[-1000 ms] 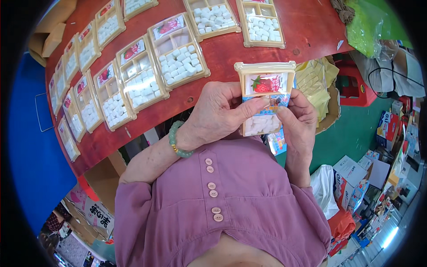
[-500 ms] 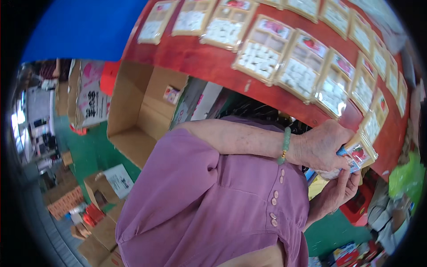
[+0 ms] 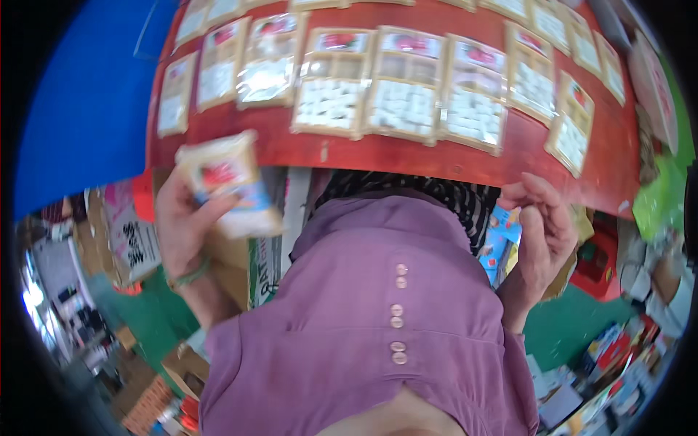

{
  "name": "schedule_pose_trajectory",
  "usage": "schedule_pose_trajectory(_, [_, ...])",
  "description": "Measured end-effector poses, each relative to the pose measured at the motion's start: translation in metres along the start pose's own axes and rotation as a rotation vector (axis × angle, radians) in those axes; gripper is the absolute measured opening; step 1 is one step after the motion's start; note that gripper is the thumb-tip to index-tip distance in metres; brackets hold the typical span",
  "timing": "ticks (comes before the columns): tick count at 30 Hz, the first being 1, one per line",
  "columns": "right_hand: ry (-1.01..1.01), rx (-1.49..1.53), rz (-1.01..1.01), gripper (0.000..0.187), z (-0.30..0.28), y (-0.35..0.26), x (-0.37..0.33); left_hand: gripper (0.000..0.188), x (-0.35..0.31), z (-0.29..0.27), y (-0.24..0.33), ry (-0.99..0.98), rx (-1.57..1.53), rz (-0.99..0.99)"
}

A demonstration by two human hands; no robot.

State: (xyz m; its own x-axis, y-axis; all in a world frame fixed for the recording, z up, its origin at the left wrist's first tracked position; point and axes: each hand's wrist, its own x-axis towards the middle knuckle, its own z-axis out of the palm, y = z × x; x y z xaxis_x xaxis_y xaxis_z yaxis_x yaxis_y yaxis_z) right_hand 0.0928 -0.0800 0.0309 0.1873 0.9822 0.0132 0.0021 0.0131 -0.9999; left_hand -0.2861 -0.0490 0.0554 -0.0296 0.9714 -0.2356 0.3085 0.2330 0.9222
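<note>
My left hand (image 3: 190, 218), with a green bead bracelet (image 3: 190, 272) at its wrist, grips a small flat pack (image 3: 227, 185). A red fruit picture and a blue part show on the blurred pack. It is tilted, near the table's front edge at the left, above the cardboard box (image 3: 229, 265). My right hand (image 3: 542, 221) is at the right front edge, fingers loosely bent, thumb apart, and nothing visible in it. The nearest tray to it is a narrow clear-topped tray (image 3: 571, 134) of white pieces.
Several similar trays (image 3: 403, 105) lie in rows on the red table (image 3: 283, 142). A blue surface (image 3: 80, 123) adjoins at the left. Blue and yellow packs (image 3: 498, 240) are below the right hand. A red stool-like thing (image 3: 600, 265) and a green bag (image 3: 658, 196) are at the right.
My left hand has carried the pack from the right side, where both hands touched it, over to the left. My right hand has let go of it and risen slightly.
</note>
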Motion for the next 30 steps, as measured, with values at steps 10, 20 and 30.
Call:
schedule_pose_trajectory(10, [0.357, -0.506, -0.201, 0.02, -0.057, 0.012, 0.019, 0.036, -0.033, -0.137, -0.177, 0.05, 0.939, -0.256])
schedule_pose_trajectory(20, [0.102, -1.165, -0.326, 0.054, -0.074, 0.019, 0.062, 0.04, 0.006, -0.009, -0.005, -0.391, 0.155, -0.051])
schedule_pose_trajectory(30, [0.272, -1.268, -0.421, 0.035, -0.09, 0.048, 0.06, 0.037, 0.051, 0.119, -0.017, -0.991, 0.283, 0.084])
